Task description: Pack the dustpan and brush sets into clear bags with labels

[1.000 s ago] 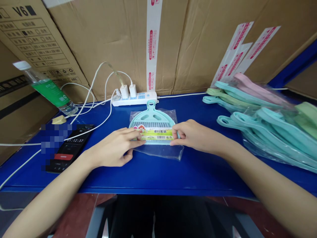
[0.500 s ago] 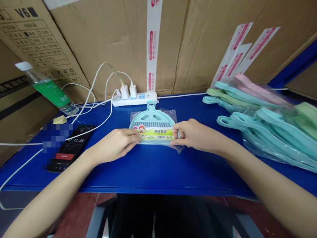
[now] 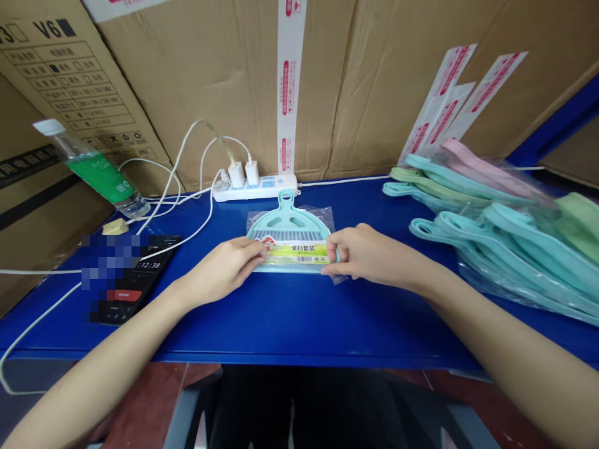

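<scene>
A light-blue dustpan and brush set [image 3: 299, 219] lies flat on the blue table [image 3: 299, 318], its handle pointing away from me. Clear plastic film surrounds it, and grey bristles show above a yellow-green printed label [image 3: 306, 251] across its front part. My left hand [image 3: 230, 267] is closed at the left end of the label, thumb and fingers pinching the edge there. At the opposite end, my right hand [image 3: 359, 252] curls its fingers around the right edge of the dustpan and label. Both hands cover the set's side edges.
Several bagged dustpan sets [image 3: 505, 249] in blue, green and pink are piled at the right. A white power strip [image 3: 276, 185] with cables stands behind. A phone [image 3: 140, 280] and a tilted water bottle [image 3: 100, 174] are at the left; cardboard boxes [image 3: 219, 68] form the back.
My left hand has shifted slightly along the label's left end, its fingers now bent more. The right hand and the dustpan set look almost unmoved.
</scene>
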A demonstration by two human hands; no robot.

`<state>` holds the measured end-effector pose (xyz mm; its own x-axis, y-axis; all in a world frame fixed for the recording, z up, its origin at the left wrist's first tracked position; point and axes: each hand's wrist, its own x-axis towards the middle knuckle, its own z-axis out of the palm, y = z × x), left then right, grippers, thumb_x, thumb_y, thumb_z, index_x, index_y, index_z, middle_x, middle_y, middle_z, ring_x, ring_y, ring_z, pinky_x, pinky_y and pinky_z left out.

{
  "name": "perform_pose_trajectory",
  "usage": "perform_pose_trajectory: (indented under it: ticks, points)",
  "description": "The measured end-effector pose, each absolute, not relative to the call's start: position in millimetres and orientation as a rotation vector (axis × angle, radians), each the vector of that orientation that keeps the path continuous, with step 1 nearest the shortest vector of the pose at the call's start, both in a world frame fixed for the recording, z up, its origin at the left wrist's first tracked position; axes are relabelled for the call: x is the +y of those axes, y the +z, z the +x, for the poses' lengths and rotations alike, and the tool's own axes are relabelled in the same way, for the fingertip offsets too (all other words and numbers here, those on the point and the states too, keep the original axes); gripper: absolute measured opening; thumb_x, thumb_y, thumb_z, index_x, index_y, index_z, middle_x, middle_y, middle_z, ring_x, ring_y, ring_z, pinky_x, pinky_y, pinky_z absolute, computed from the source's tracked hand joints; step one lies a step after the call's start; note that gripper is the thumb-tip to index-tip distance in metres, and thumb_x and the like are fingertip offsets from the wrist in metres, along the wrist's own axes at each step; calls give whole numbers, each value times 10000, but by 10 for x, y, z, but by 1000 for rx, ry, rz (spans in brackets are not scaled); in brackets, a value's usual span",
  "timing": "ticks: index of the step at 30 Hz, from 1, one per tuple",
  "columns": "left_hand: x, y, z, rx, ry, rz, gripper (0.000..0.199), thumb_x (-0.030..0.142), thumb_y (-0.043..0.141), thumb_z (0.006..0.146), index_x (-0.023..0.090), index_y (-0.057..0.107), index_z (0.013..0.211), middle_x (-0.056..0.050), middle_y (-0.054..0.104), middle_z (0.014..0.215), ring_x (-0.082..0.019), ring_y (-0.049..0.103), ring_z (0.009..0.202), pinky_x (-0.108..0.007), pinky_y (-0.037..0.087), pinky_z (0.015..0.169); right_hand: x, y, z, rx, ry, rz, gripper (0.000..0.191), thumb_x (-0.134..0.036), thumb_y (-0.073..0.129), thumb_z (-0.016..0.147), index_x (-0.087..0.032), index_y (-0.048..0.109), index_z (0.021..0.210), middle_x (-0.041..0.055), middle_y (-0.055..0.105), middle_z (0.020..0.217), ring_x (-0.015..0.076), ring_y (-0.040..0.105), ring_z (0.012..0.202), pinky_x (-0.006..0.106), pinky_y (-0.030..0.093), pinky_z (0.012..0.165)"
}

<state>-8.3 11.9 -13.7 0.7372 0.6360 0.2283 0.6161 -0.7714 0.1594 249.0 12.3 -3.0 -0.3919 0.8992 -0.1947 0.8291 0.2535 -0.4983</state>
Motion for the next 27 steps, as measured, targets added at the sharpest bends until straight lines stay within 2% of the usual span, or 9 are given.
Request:
perform_pose_trajectory:
  ticks: [10, 14, 20, 27]
  points:
    - [140, -174, -83, 1046, 454, 2757, 206, 202, 363, 976, 176, 557, 911, -44, 659, 860, -165, 636, 767, -283, 506, 708, 150, -22, 2527, -2390, 937, -1565, 248, -246, 713, 706, -216, 497, 586, -48, 673, 532, 130, 633, 474, 254, 463, 571]
    - [138, -165, -98, 1040, 402, 2730, 209, 190, 350, 971, 179, 548, 905, -41, 651, 858, -169, 632, 769, -283, 489, 695, 137, -2, 2526, -2401, 953, -1581, 236, -255, 720, 698, -217, 518, 582, -80, 619, 460, 139, 652, 491, 256, 470, 594]
    - [91, -88, -94, 1008, 287, 2696, 223, 173, 335, 962, 186, 538, 869, -16, 613, 791, -153, 607, 713, -264, 458, 665, 117, 2, 2540, -2409, 980, -1581, 217, -255, 713, 677, -222, 517, 590, -90, 632, 483, 137, 650, 479, 261, 465, 585]
    - [4, 15, -64, 999, 193, 2698, 229, 181, 319, 960, 182, 542, 903, -51, 587, 926, -161, 593, 770, -277, 464, 702, 95, 17, 2553, -2491, 972, -1540, 231, -239, 692, 701, -226, 493, 586, -121, 619, 468, 123, 640, 465, 297, 449, 719]
